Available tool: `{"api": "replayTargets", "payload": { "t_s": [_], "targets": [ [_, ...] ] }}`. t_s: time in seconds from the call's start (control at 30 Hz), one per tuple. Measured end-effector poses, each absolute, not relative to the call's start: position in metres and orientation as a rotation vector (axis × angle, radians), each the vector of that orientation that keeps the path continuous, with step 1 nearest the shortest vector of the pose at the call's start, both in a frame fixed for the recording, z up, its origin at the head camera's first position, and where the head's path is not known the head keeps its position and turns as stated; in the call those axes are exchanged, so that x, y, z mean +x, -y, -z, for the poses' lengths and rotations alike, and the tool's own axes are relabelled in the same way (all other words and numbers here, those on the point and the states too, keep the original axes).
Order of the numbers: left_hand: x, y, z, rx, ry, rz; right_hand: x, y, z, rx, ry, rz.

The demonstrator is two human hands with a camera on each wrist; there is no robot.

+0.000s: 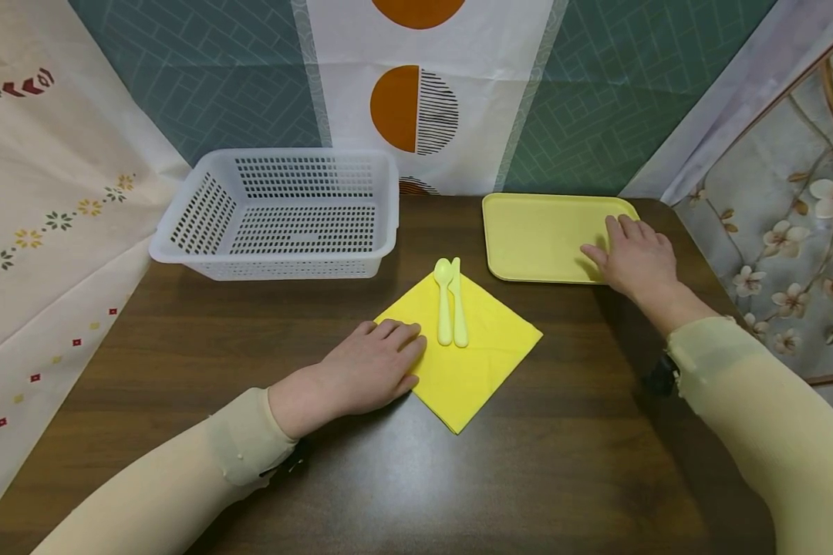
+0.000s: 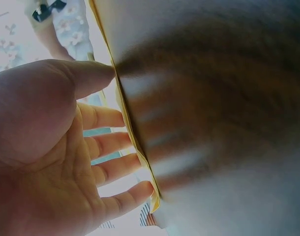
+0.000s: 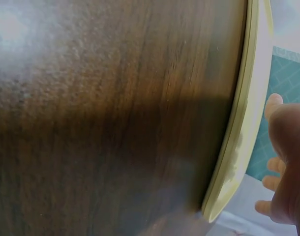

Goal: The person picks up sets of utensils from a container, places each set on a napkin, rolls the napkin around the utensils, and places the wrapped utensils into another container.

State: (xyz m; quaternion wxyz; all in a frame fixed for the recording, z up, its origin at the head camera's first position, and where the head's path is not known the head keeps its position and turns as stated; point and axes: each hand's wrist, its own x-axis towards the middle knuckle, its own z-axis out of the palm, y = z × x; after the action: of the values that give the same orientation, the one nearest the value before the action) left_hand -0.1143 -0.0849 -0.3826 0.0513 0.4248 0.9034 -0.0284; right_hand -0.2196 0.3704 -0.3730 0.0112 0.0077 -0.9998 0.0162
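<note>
A folded yellow napkin (image 1: 486, 351) lies turned like a diamond on the dark wooden table. On it rest a pale yellow-green spoon (image 1: 444, 304) and a matching knife (image 1: 459, 308), side by side. My left hand (image 1: 371, 366) touches the napkin's left edge with its fingertips, the fingers spread and nearly straight; the left wrist view shows the thumb and fingers along that edge. Over the right end of a yellow tray (image 1: 534, 239) is my right hand (image 1: 637, 257), fingers extended. In the right wrist view it appears above the tray's rim (image 3: 238, 132), holding nothing.
A white perforated plastic basket (image 1: 284, 266) stands at the back left of the table. Patterned cloths (image 1: 430, 108) hang behind the table and along both sides. The table's bare wood (image 1: 527, 478) shows in front of the napkin.
</note>
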Motion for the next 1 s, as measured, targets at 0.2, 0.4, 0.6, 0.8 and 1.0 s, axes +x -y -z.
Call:
{"api": "replayTargets", "payload": {
  "t_s": [0.2,0.4,0.6,0.8,1.0],
  "targets": [
    [-0.114,0.085,0.382,1.282,-2.744,0.085,-0.222,-0.376,0.371,-0.024,3.172,-0.05],
    [-0.114,0.085,0.382,1.289,-2.745,0.088,-0.222,-0.384,0.369,-0.095,3.192,-0.077],
    [-0.115,0.084,0.382,1.286,-2.738,0.096,-0.221,-0.39,0.37,-0.178,3.2,-0.12],
    [-0.115,0.084,0.381,1.281,-2.73,0.108,-0.221,-0.395,0.371,-0.224,3.211,-0.122],
    [-0.115,0.084,0.38,1.298,-2.744,0.109,-0.223,-0.398,0.373,-0.238,3.209,-0.107]
  ]
}}
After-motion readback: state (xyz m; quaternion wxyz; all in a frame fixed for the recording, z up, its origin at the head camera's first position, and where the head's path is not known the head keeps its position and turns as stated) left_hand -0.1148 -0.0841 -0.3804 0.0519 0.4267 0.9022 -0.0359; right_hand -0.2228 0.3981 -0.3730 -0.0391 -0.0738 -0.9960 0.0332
